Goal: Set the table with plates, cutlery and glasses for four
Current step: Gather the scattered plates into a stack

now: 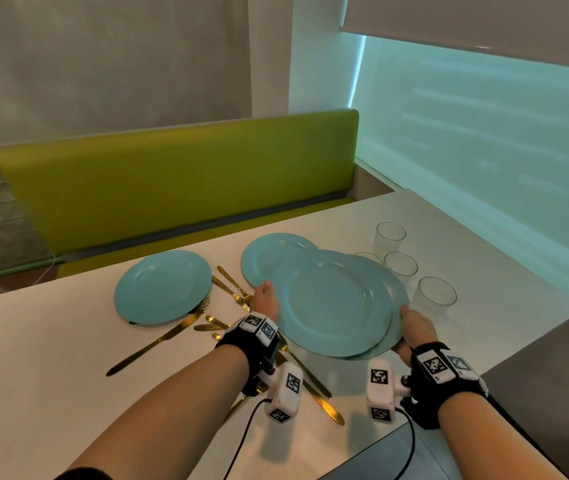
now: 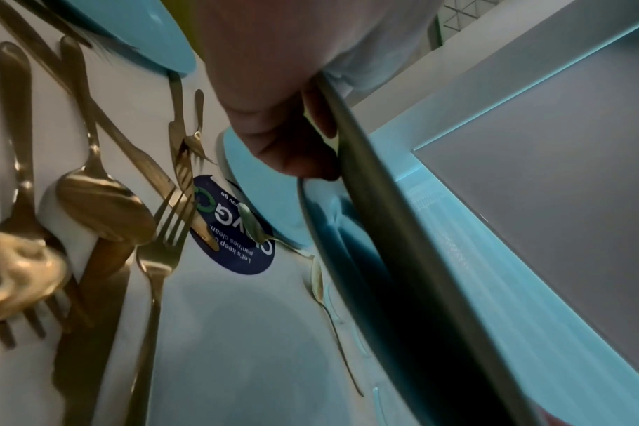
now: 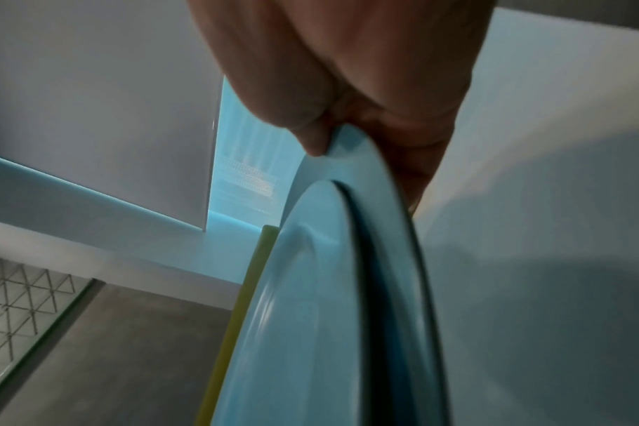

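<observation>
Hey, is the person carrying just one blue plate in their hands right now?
No, the right wrist view shows two stacked blue plates, one rim behind the other, with the right hand gripping the edge and the left hand holding the opposite side.

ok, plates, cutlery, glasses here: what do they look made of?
Plates: matte light-blue, probably glazed ceramic or melamine; soft even sheen and thin rim, so it stays open. Cutlery: gold-toned polished metal, bright specular highlights, likely coated steel. Glasses: clear glass or possibly hard plastic; the table shows through them, and the lower walls look faintly textured.
</observation>
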The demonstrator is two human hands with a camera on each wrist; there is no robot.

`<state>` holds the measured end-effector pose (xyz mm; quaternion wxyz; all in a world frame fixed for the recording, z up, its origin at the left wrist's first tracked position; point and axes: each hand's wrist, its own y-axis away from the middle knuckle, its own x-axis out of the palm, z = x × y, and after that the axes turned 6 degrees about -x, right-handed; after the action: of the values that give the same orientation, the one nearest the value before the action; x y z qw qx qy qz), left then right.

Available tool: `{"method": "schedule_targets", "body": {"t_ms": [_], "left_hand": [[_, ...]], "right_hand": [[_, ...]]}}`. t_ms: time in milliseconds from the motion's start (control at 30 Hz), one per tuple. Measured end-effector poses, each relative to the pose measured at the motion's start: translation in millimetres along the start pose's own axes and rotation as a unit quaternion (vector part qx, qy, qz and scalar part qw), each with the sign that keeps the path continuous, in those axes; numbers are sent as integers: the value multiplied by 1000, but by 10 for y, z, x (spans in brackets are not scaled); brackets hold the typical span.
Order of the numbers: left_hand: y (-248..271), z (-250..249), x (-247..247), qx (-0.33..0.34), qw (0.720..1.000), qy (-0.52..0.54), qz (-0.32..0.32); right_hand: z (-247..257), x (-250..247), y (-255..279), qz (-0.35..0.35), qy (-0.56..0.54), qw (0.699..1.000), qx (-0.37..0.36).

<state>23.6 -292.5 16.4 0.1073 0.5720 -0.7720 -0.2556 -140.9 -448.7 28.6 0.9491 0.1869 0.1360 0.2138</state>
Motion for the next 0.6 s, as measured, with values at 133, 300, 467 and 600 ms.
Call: {"method": "schedule_targets", "body": {"t_ms": [133, 300, 467, 600], "left_hand": [[2, -65, -176, 18, 996, -85, -31], [-86, -135, -427, 29, 988, -140, -61], [-258, -194, -718, 32, 986, -144, -81], [-488, -257, -979, 37, 986, -133, -98]], "right_hand": [[78, 158, 158, -7, -84, 996, 26], [146, 494, 270, 15, -115, 993, 25], [286, 953, 369, 47, -117, 992, 15], [297, 1396, 449, 66, -61, 996, -8]]}}
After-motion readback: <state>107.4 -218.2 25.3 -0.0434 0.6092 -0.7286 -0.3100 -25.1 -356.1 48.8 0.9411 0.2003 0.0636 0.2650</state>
